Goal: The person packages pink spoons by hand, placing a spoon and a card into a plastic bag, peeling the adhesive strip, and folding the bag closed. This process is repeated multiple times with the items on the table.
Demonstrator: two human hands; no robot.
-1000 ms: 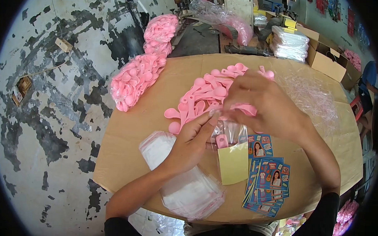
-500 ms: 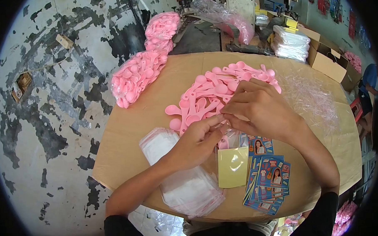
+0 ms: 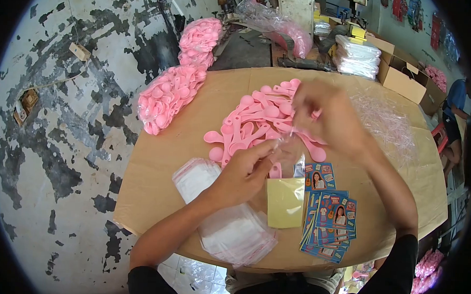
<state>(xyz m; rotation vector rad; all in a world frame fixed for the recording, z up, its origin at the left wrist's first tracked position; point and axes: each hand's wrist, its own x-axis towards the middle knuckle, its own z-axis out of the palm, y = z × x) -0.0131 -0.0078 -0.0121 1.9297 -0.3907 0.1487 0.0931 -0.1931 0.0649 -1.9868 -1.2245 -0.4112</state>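
Observation:
My left hand (image 3: 245,173) pinches the top of a clear plastic bag (image 3: 300,165). Inside it are a yellow card (image 3: 285,203) and a pink measuring spoon (image 3: 275,170), mostly hidden by my fingers. My right hand (image 3: 325,111) is raised above the bag, smeared by motion, its fingers closed on what looks like a thin clear strip (image 3: 293,129) coming off the bag's top. Beyond my hands lies a heap of pink measuring spoons (image 3: 257,114). Printed blue cards (image 3: 330,223) are stacked right of the bag. Flat empty clear bags (image 3: 232,235) lie under my left forearm.
Full bags of pink spoons (image 3: 172,93) stand at the table's far left. Loose clear strips (image 3: 387,124) are heaped at the right. Behind are packed clear bags (image 3: 357,57) and a cardboard box (image 3: 404,77). A person (image 3: 457,113) sits at far right.
My right hand has moved up and right, away from my left fingers, drawing a clear strip from the bag. My left hand still holds the bag in nearly the same place.

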